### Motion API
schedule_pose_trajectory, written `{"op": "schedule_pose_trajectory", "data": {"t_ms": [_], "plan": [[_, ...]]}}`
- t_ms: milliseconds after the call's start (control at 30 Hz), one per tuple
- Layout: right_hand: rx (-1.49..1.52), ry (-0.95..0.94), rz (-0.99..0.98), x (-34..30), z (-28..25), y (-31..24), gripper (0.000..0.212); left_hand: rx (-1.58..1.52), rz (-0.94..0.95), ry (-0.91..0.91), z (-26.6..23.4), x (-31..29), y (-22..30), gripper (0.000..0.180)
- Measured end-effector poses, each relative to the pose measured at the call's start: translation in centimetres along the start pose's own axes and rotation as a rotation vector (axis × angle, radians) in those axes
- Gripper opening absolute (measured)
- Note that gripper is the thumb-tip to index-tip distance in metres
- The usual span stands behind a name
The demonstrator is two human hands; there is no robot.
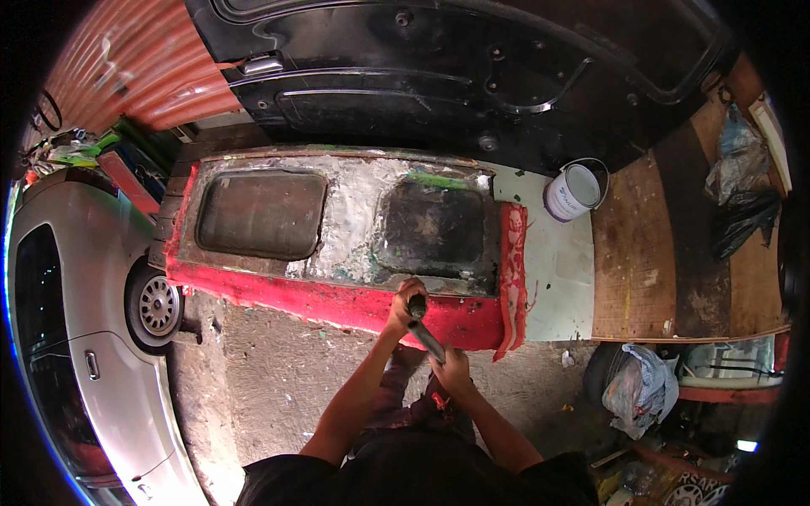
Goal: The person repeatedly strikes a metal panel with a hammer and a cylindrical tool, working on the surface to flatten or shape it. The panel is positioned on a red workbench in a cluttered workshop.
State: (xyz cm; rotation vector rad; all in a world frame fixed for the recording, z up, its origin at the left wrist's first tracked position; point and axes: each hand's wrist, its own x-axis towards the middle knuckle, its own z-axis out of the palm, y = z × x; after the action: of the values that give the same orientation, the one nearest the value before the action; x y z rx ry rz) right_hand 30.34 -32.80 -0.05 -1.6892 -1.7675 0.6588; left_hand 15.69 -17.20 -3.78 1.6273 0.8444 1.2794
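My left hand [403, 309] is closed on the dark round end of a dark elongated tool [431, 342]. Its exact kind I cannot make out. Lower down, my right hand [452, 371] wraps round the other end of its grey shaft. Both hands are over the near edge of a large red panel [371, 305], which has two dark recessed sections and whitish patches between them. Whether the tool touches the panel cannot be seen from here.
A silver car [101, 295] stands at the left. Beyond the panel rises a large black vehicle panel [405, 101]. To the right are a white paint bucket [574, 191], a wooden bench [641, 261], a black plastic bag [749, 221] and, lower, a pale bag [645, 390].
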Motion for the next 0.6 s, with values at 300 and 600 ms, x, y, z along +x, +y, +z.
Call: {"op": "schedule_pose_trajectory", "data": {"t_ms": [300, 600], "plan": [[0.068, 0.042, -0.120, 0.2, -0.1, -1.3, 0.023, 0.035, 0.002, 0.063, -0.1, 0.5, 1.7, 0.017], [-0.060, 0.092, -0.085, 1.4, 1.3, -0.7, 0.028, -0.024, -0.064, 0.013, -1.7, 1.5, 1.2, 0.015]]}}
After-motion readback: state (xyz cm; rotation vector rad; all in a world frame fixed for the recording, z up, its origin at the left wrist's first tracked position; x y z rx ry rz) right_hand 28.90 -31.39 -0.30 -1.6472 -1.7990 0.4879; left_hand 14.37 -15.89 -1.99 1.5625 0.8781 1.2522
